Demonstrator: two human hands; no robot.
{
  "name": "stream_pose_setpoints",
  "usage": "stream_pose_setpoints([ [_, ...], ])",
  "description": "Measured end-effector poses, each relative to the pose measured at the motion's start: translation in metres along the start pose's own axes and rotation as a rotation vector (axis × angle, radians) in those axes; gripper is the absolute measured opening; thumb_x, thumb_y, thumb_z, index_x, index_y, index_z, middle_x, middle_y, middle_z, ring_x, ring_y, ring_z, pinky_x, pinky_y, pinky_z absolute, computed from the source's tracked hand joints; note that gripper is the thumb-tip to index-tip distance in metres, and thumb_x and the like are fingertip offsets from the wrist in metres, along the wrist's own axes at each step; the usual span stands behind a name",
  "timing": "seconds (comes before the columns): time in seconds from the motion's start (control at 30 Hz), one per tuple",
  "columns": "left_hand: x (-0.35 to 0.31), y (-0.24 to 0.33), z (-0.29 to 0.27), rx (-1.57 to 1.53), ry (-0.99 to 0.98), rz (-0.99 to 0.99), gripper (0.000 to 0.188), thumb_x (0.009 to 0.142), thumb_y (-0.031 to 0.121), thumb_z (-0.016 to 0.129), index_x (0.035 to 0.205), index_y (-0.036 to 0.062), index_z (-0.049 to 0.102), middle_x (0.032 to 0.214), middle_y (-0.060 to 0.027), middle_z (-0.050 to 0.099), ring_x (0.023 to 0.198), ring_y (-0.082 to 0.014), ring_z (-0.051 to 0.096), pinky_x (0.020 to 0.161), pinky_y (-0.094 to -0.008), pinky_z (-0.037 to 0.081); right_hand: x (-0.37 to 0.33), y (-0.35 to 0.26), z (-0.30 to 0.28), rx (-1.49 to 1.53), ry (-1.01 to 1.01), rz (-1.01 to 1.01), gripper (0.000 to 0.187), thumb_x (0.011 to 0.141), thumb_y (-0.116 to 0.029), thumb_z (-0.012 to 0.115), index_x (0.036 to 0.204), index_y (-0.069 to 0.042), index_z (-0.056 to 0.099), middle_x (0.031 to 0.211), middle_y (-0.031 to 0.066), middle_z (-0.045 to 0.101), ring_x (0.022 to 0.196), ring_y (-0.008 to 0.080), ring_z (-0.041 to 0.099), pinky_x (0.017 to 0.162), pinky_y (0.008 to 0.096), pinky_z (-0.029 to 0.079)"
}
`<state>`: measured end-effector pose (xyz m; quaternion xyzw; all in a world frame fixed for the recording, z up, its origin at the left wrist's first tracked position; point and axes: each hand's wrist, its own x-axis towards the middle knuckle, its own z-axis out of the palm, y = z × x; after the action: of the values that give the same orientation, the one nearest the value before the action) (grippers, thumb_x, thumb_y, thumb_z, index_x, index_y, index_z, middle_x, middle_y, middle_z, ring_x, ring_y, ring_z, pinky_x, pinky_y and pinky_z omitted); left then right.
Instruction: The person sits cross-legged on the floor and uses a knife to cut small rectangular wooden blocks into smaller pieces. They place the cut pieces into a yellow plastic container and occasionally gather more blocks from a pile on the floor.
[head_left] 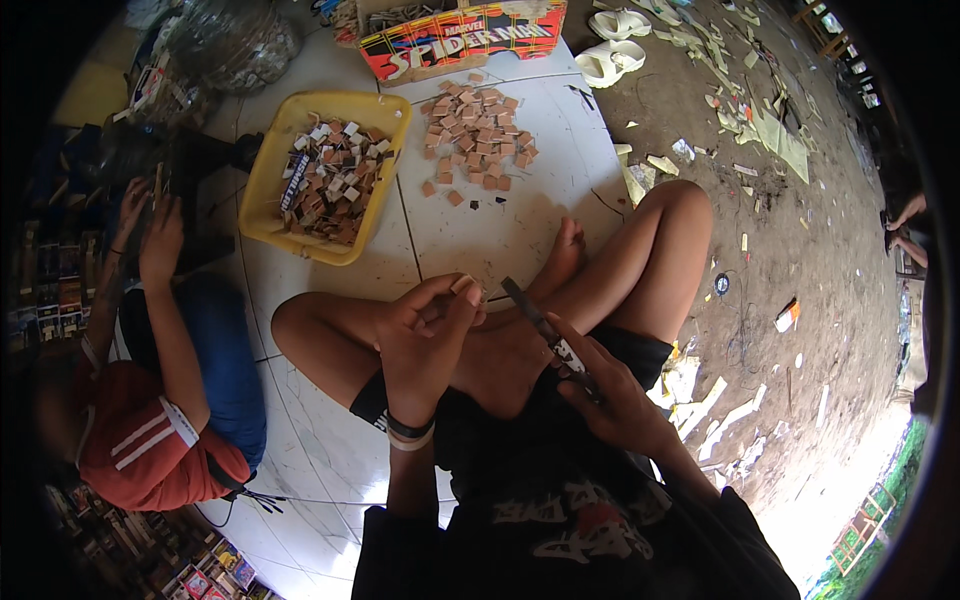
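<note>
My left hand is raised over my crossed legs, thumb and fingertips pinched on a small pale piece. Most of that piece is covered by the fingers. Wrapped round the handle of a dark, slim hand tool with white markings is my right hand. The tool's flat, blade-like end points up and left toward the left fingertips, a short gap away; its exact kind is unclear. Beyond my legs, a loose pile of small brown square tiles lies on the white tiled floor.
Left of the pile stands a yellow plastic basin holding many brown and white small squares. A printed cardboard box is behind. Pale sandals and scraps lie at right. Another person sits close on my left, hands raised.
</note>
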<state>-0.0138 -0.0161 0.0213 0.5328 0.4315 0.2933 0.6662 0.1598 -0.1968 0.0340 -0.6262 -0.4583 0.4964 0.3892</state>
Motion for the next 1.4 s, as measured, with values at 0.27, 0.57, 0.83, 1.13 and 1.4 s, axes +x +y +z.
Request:
stream_pose_setpoints([
  [0.27, -0.003, -0.003, 0.008, -0.081, 0.064, 0.054, 0.022, 0.1, 0.006, 0.076, 0.115, -0.0097, 0.073, 0.096, -0.0102, 0.076, 0.082, -0.016, 0.074, 0.08, -0.0276, 0.061, 0.005, 0.002, 0.011, -0.03, 0.103, -0.134, 0.077, 0.096, 0.007, 0.064, 0.166, -0.004, 0.033, 0.151, 0.028, 0.056, 0.143, 0.044, 0.054, 0.115, 0.0459, 0.046],
  [0.57, -0.007, -0.014, 0.017, -0.126, 0.083, -0.008, 0.02, 0.1, 0.008, 0.075, 0.114, -0.007, 0.073, 0.097, -0.0109, 0.075, 0.084, -0.0176, 0.072, 0.083, -0.0301, 0.059, -0.005, -0.001, 0.013, -0.011, 0.107, -0.031, 0.075, 0.096, 0.008, 0.063, 0.165, -0.003, 0.034, 0.149, 0.0285, 0.057, 0.14, 0.0443, 0.057, 0.112, 0.045, 0.048],
  [0.83, -0.003, -0.022, 0.021, -0.315, -0.108, -0.118, 0.035, 0.102, 0.015, 0.073, 0.128, -0.0065, 0.064, 0.112, -0.013, 0.074, 0.104, -0.0212, 0.073, 0.096, -0.0345, 0.061, -0.005, 0.003, 0.017, 0.012, 0.051, -0.026, 0.075, 0.099, 0.003, 0.065, 0.166, -0.003, 0.032, 0.127, 0.0214, 0.063, 0.115, 0.0324, 0.067, 0.096, 0.0415, 0.054],
  [1.13, -0.009, -0.019, 0.01, -0.612, -0.183, -0.265, 0.039, 0.101, 0.01, 0.075, 0.134, -0.0051, 0.061, 0.104, -0.0058, 0.073, 0.096, -0.0139, 0.073, 0.089, -0.0308, 0.061, -0.02, 0.007, 0.01, 1.143, -0.386, 0.254, 0.079, 0.108, -0.021, 0.063, 0.17, -0.013, 0.014, 0.109, 0.0066, 0.055, 0.091, 0.0154, 0.057, 0.079, 0.0353, 0.052],
  [1.4, -0.01, -0.016, 0.014, -0.647, -0.074, -0.165, 0.031, 0.103, 0.013, 0.073, 0.129, -0.0033, 0.065, 0.108, -0.0075, 0.074, 0.101, -0.0175, 0.074, 0.095, -0.036, 0.061, -0.02, 0.01, 0.01, 1.203, -0.376, 0.243, 0.075, 0.11, -0.02, 0.059, 0.169, -0.012, 0.015, 0.114, 0.0083, 0.056, 0.096, 0.0174, 0.058, 0.084, 0.0367, 0.054],
])
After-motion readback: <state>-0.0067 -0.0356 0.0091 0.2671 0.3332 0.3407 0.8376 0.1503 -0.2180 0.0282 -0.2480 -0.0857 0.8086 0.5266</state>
